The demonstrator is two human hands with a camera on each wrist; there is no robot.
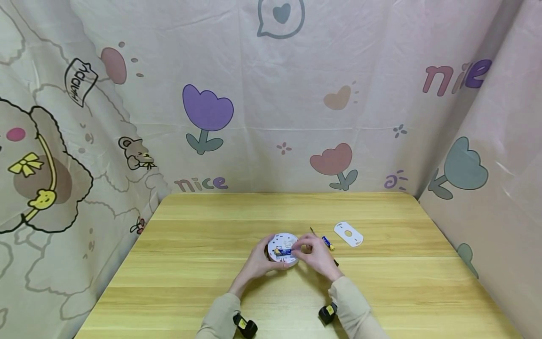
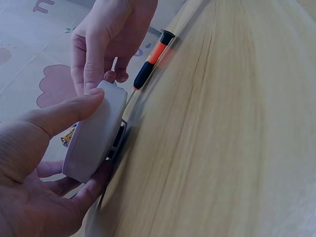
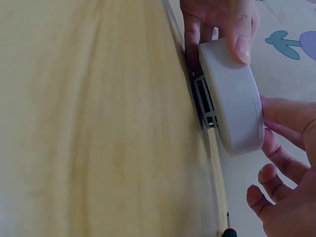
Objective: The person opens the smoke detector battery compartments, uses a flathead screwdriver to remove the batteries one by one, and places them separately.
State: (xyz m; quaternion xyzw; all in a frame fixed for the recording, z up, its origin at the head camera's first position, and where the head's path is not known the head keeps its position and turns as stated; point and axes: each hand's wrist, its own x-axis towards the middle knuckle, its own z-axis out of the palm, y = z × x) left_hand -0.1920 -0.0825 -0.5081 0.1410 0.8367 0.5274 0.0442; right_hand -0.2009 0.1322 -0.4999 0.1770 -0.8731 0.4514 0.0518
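Observation:
A round white smoke detector (image 1: 278,241) is held over the wooden table by my left hand (image 1: 259,260), its thumb on the near rim and fingers around the far side. In the left wrist view, the thumb (image 2: 81,108) presses the detector's white side (image 2: 94,138). On the upturned face lies a blue battery (image 1: 284,252) with a yellow end; that end (image 2: 67,138) sticks out past the face in the left wrist view. My right hand (image 1: 315,254) pinches the battery's right end between thumb and index finger, the other fingers loosely bent.
A second blue and yellow battery (image 1: 328,243) lies right of my right hand. Farther right is a white plate with a round hole (image 1: 355,237). A screwdriver with an orange and black handle (image 2: 155,57) lies behind my right hand. Patterned cloth (image 1: 271,160) hangs behind the table.

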